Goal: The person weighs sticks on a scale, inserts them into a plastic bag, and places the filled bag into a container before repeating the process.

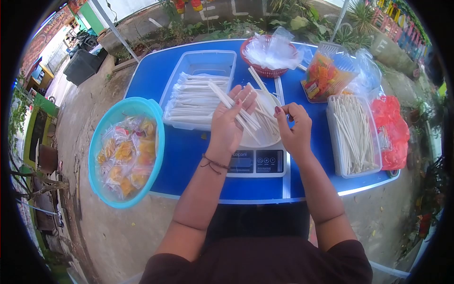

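Observation:
My left hand (228,124), palm up, has its thumb closed over several long white sticks (245,119). The bundle slants across the palm, above a white digital kitchen scale (276,162). On the scale sits a round pale plate (257,138) with more white sticks (268,116) leaning on it, partly hidden by my left hand. Just right of the plate is my right hand (297,127), thumb and fingers bent together in a pinch; no object shows between the fingertips. A clear container (377,154) full of loose white sticks stands to its right.
A clear bin (208,58) of bagged sticks stands left. At the front left, a turquoise basin (97,173) holds bagged yellow-orange snacks. Behind are a red basket (267,72) of plastic bags and a tub (326,75) of orange pieces. A red plastic bag (392,125) lies far right.

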Tool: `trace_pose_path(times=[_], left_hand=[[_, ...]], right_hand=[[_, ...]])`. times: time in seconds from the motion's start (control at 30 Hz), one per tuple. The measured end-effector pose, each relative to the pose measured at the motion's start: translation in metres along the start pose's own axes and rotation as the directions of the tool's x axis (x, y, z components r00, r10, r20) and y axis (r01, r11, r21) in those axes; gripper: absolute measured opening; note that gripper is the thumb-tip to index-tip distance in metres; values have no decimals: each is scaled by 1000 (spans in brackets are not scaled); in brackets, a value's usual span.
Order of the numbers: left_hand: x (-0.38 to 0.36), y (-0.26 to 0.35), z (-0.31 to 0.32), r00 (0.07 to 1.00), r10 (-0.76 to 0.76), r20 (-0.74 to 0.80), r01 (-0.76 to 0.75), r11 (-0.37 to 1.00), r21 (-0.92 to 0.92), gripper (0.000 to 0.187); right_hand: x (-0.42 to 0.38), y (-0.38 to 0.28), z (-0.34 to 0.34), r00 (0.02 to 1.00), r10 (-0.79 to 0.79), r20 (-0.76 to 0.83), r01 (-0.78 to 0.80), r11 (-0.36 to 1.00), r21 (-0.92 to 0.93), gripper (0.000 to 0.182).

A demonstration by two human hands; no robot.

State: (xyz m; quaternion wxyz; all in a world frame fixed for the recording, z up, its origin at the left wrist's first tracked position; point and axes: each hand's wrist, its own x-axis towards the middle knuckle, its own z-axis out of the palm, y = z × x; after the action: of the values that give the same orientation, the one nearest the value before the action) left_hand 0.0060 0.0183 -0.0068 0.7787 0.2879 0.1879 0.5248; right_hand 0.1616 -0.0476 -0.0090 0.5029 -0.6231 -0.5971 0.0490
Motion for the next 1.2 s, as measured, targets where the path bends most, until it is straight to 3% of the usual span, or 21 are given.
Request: trace_pose_path(times=[0.07, 0.17, 0.27, 0.47, 0.8, 0.97, 1.17, 1.2], left_hand=[[0, 5, 0, 999, 45, -17, -46, 999, -9, 40], [3, 8, -5, 998, 68, -2, -68, 997, -28, 41], [1, 8, -1, 1000, 12, 12, -11, 1000, -29, 41], [-2, -3, 2, 986, -113, 124, 113, 994, 10, 42], [-4, -2, 5, 981, -151, 118, 153, 988, -6, 41], [2, -5, -7, 993, -74, 97, 75, 997, -12, 43], [3, 4, -6, 994, 97, -42, -98, 995, -26, 37], [4, 5, -7, 991, 119, -56, -120, 992, -29, 37]], right_hand=[[0, 2, 0, 1000, 19, 23, -18, 999, -35, 12], [-3, 2, 1, 985, -163, 63, 174, 945, -275, 12], [-1, -5, 1, 976, -215, 29, 217, 956, -198, 11], [-6, -7, 6, 958, -206, 200, 198, 978, 59, 9], [-5, -5, 8, 972, -136, 192, 107, 982, 154, 10], [-3, -2, 5, 989, -53, 139, 36, 992, 121, 11], [0, 0, -3, 989, -54, 140, 51, 998, 25, 11], [0, 0, -3, 987, -113, 116, 120, 991, -58, 11]])
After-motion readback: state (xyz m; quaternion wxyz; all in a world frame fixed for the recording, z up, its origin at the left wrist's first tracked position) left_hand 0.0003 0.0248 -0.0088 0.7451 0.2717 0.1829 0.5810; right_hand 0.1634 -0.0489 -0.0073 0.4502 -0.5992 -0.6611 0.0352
